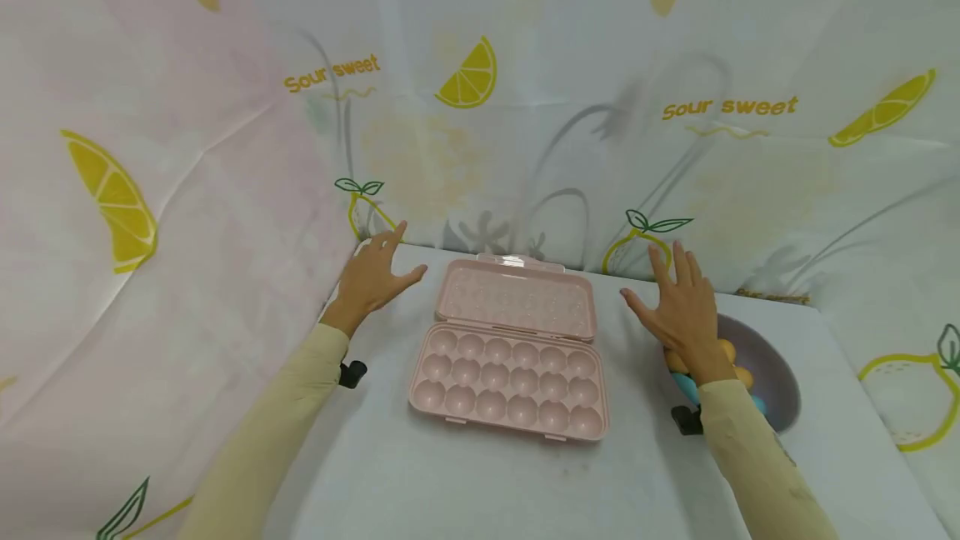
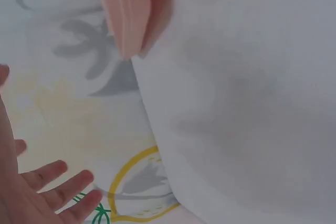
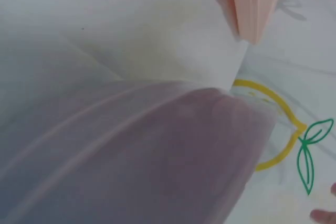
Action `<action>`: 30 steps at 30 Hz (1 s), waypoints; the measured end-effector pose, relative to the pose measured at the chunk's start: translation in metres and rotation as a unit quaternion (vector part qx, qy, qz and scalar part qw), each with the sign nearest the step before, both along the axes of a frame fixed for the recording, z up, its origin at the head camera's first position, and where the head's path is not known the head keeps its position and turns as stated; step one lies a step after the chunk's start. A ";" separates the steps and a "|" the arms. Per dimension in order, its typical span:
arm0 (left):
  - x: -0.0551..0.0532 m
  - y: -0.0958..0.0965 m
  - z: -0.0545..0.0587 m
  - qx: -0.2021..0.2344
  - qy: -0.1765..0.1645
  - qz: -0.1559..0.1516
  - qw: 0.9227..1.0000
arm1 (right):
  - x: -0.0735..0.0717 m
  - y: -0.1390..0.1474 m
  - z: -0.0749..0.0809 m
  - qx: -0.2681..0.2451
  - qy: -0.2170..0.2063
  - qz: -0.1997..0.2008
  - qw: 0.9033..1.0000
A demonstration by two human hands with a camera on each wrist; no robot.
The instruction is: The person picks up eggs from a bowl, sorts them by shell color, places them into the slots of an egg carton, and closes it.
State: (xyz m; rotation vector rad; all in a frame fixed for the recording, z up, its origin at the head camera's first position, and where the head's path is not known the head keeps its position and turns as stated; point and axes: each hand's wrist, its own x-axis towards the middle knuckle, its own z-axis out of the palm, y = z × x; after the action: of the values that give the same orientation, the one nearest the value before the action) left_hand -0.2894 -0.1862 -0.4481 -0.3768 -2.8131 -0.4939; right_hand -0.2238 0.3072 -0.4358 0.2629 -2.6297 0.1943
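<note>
A pink egg tray (image 1: pixel 508 380) with rows of round hollows lies on the table, its lid (image 1: pixel 517 298) swung back toward the wall. To the left of the lid, my left hand (image 1: pixel 372 273) is raised with fingers spread and nothing in it; its fingers (image 2: pixel 63 187) also show in the left wrist view. My right hand (image 1: pixel 684 311) is held up likewise, fingers extended, over the near-left side of a grey-purple bowl (image 1: pixel 772 373). Orange and blue eggs (image 1: pixel 686 387) sit in that bowl, partly hidden behind the right hand and wrist.
The white table (image 1: pixel 465 490) meets a patterned cloth wall (image 1: pixel 525 148) with lemon prints at its back edge. Similar cloth hangs on the left and right. A black wrist camera mount (image 1: pixel 352 373) sits at the left wrist, another (image 1: pixel 686 420) at the right.
</note>
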 end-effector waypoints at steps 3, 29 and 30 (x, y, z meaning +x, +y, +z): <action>0.004 -0.006 0.000 0.101 -0.056 -0.002 0.993 | 0.000 0.002 -0.004 -0.035 0.086 0.056 0.994; 0.092 0.001 -0.066 0.226 -0.194 -0.325 0.898 | 0.058 0.059 -0.019 -0.060 0.030 0.015 0.998; 0.093 0.001 -0.068 0.220 -0.189 -0.321 0.901 | 0.060 0.061 -0.019 -0.061 0.021 0.007 0.998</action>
State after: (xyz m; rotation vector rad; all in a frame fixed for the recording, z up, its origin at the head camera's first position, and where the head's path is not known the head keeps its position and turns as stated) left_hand -0.1964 -0.1850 -0.5159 -1.2264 -2.7321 -1.4460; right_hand -0.1639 0.3684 -0.4552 0.2418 -2.5631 0.3493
